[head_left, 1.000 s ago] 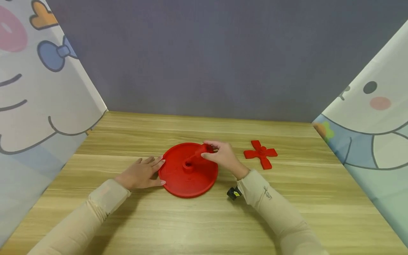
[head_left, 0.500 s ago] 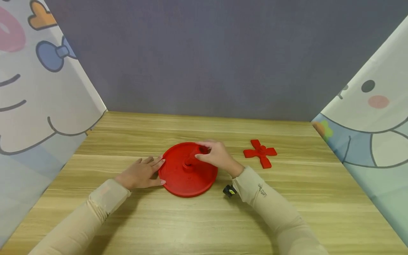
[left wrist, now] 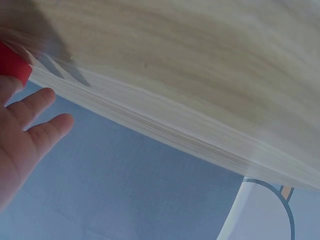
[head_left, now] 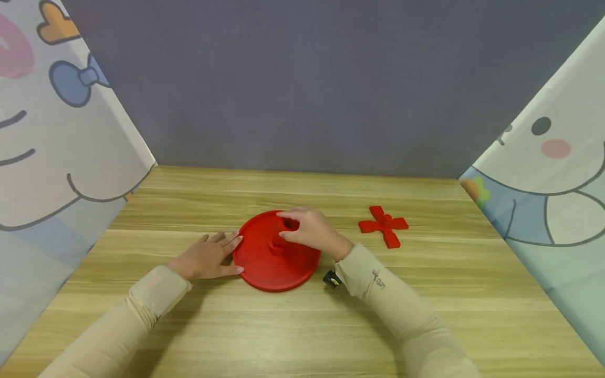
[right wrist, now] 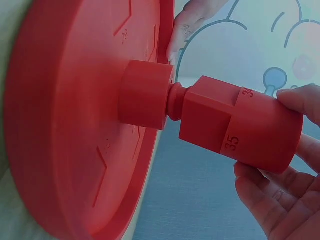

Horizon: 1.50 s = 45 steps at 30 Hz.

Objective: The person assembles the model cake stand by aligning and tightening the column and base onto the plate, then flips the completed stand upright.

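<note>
A red round disc (head_left: 279,275) with a raised rim lies on the wooden table. From its middle rises a short hollow hub (right wrist: 144,95). My right hand (head_left: 309,229) grips the wide end of a red stepped post (right wrist: 240,122), marked 34 and 35, between thumb and fingers. In the right wrist view the post tilts a little, its narrow ringed end right at the hub's mouth. My left hand (head_left: 208,257) rests at the disc's left rim with fingers spread; the left wrist view catches just a corner of red beside its fingers.
A red four-armed cross piece (head_left: 385,226) with a round knob lies right of the disc. The table (head_left: 264,336) ends at a grey back panel (head_left: 302,89), with printed cartoon panels on both sides. A small black device (head_left: 332,279) sits under my right wrist.
My right hand has carried the post left to the hub and swung it from a strong slant to nearly upright. My left hand stays at the rim.
</note>
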Each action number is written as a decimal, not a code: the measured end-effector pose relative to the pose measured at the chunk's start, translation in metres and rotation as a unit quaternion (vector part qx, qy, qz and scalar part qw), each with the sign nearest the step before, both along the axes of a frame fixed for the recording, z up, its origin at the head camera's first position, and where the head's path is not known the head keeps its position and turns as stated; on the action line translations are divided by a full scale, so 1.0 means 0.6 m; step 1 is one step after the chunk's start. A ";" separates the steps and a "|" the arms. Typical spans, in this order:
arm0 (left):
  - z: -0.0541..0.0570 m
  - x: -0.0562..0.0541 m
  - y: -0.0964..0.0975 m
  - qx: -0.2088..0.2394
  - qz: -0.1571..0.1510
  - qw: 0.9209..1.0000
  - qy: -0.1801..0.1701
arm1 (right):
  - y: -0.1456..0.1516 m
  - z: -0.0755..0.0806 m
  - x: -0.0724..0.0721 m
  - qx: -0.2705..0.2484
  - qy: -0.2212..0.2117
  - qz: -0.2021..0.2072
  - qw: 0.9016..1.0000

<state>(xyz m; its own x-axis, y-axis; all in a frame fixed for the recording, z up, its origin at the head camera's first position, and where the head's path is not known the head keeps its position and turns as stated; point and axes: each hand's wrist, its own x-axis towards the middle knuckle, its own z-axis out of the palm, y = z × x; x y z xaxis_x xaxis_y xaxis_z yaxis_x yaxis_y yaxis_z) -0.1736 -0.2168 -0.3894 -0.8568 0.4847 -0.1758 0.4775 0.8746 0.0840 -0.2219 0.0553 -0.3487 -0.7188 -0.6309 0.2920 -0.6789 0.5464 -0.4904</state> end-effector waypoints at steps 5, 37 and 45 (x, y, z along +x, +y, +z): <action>0.000 0.000 -0.003 0.005 -0.001 1.000 0.003 | -0.006 0.000 -0.001 -0.005 -0.005 0.001 1.000; -0.005 -0.002 -0.002 0.011 -0.005 1.000 0.003 | -0.025 -0.014 -0.013 -0.005 -0.055 0.011 0.998; 0.000 0.000 0.000 0.010 -0.003 1.000 0.002 | -0.008 -0.013 -0.019 0.007 -0.097 0.035 0.995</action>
<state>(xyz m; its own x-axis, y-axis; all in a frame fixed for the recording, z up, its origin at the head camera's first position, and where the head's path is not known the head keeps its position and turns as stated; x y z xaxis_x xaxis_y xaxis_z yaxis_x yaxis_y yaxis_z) -0.1736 -0.2166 -0.3894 -0.8549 0.4930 -0.1616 0.4828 0.8700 0.0998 -0.2331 0.0505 -0.3565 -0.7153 -0.6840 0.1429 -0.6086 0.5094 -0.6084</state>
